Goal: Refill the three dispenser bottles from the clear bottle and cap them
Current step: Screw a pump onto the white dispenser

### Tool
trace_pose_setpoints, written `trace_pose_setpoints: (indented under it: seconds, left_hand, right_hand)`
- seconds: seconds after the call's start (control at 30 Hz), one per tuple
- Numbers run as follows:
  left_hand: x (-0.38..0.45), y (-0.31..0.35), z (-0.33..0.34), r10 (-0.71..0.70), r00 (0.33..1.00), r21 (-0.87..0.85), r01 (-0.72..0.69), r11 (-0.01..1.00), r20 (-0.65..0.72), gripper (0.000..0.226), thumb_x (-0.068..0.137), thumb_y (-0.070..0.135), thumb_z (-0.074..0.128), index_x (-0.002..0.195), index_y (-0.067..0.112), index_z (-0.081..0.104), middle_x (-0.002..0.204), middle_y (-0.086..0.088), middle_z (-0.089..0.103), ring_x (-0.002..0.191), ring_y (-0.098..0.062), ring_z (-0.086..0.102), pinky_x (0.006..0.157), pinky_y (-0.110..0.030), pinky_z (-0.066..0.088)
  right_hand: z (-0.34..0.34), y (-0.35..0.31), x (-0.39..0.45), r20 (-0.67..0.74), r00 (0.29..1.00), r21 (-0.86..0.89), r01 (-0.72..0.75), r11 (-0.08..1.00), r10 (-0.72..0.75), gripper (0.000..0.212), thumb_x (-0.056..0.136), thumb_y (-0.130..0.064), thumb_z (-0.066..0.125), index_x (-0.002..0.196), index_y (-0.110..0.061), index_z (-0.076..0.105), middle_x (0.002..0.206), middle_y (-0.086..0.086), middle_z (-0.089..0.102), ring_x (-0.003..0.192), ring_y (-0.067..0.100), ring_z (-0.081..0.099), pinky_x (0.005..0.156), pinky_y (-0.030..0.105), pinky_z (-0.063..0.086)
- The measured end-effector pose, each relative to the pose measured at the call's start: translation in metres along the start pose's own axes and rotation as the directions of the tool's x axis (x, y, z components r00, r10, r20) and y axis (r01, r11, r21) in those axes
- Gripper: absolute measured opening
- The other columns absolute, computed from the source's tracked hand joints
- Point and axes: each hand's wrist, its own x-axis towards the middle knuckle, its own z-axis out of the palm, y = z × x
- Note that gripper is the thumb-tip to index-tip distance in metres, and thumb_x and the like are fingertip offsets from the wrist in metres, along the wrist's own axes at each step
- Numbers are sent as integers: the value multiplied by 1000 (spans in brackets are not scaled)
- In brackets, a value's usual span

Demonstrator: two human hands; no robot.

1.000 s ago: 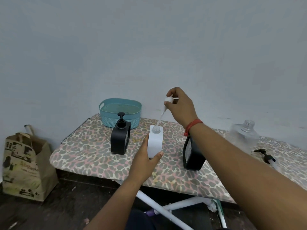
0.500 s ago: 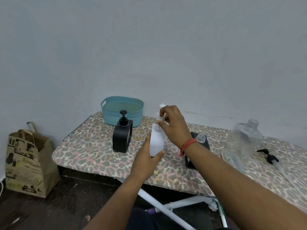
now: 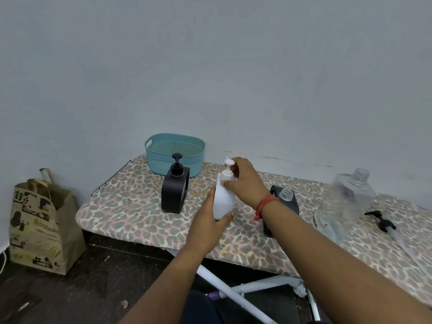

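My left hand (image 3: 207, 224) grips the body of the white dispenser bottle (image 3: 223, 199) upright on the ironing board. My right hand (image 3: 244, 181) pinches the white pump cap (image 3: 228, 170), which sits in the bottle's neck. A black dispenser bottle (image 3: 174, 191) with its pump fitted stands to the left. A second black bottle (image 3: 286, 199) stands uncapped behind my right wrist, its clear neck showing. The large clear bottle (image 3: 348, 199) stands uncapped at the right. A loose black pump (image 3: 383, 222) lies beyond it.
The leopard-print ironing board (image 3: 131, 213) stands against a grey wall. A teal basket (image 3: 174, 152) sits at its back left. A brown paper bag (image 3: 38, 223) stands on the dark floor at the left. White board legs (image 3: 233, 293) cross below.
My right hand lowered the white pump and its tube into the white bottle; the cap now sits on the neck. My left hand kept holding the bottle.
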Motion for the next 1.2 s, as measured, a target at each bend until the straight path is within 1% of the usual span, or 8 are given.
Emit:
trace_pose_setpoints:
  seconds: [0.17, 0.33, 0.5, 0.6, 0.73, 0.93, 1.03, 1.2]
  left_hand:
    - [2, -1, 0, -2, 1000, 19, 3, 1000, -5, 86, 96, 40, 70, 163, 40, 16, 157, 10, 43, 137, -13, 47, 113, -39, 45]
    - [1, 0, 1, -5, 1000, 30, 5, 1000, -9, 86, 96, 42, 70, 162, 42, 15, 157, 11, 43, 137, -13, 47, 112, -40, 46]
    - [1, 0, 1, 0, 1000, 23, 0, 1000, -12, 85, 96, 42, 69, 162, 42, 15, 160, 12, 40, 141, -12, 44, 114, -42, 43]
    - [0, -1, 1, -7, 1000, 24, 7, 1000, -11, 84, 96, 41, 69, 160, 46, 16, 156, 14, 43, 138, -12, 46, 112, -41, 45]
    - [0, -2, 1, -4, 1000, 24, 4, 1000, -9, 82, 95, 40, 70, 159, 46, 19, 152, 14, 47, 134, -13, 50, 110, -44, 47]
    - [0, -1, 1, 1, 1000, 18, -1, 1000, -9, 80, 96, 40, 70, 157, 50, 20, 149, 17, 49, 130, -9, 52, 107, -40, 49]
    - [-1, -2, 1, 3, 1000, 3, -3, 1000, -14, 78, 95, 40, 70, 156, 52, 21, 148, 18, 50, 129, -8, 53, 107, -41, 50]
    - [2, -2, 1, -3, 1000, 22, 3, 1000, -4, 83, 95, 43, 70, 159, 48, 18, 152, 15, 47, 132, -11, 52, 108, -40, 49]
  right_hand:
    - [-17, -6, 7, 126, 990, -75, -49, 996, 58, 36, 87, -15, 73, 122, -9, 65, 123, 5, 61, 112, 19, 59, 94, 31, 45]
    - [-17, -7, 5, 83, 994, -169, -52, 984, 66, 33, 88, -22, 74, 117, -9, 67, 118, 5, 64, 107, 22, 60, 96, 36, 47]
    - [-15, -5, 0, 28, 997, -205, -65, 977, 72, 27, 88, -20, 72, 113, -12, 65, 100, -3, 61, 91, 14, 57, 77, 23, 41]
    - [-19, -2, -4, 13, 995, -176, -95, 980, 99, 22, 88, -16, 70, 109, -16, 65, 91, -4, 62, 82, 11, 56, 67, 15, 39]
    - [-26, 1, -3, -9, 992, -132, -125, 983, 125, 15, 85, -16, 72, 98, -13, 67, 87, 0, 65, 78, 15, 58, 66, 22, 44]
    - [-22, -3, 1, 42, 989, 50, -142, 989, 139, 43, 78, -22, 83, 115, -15, 61, 111, -4, 67, 103, 13, 62, 90, 31, 49]
    - [-19, -3, 6, 65, 987, 127, -154, 980, 147, 41, 79, -13, 82, 116, -12, 67, 111, 3, 71, 107, 21, 66, 98, 40, 51]
    - [-14, 2, 4, 42, 987, 138, -158, 978, 154, 41, 79, -20, 83, 114, -16, 61, 96, 5, 64, 85, 16, 59, 82, 34, 50]
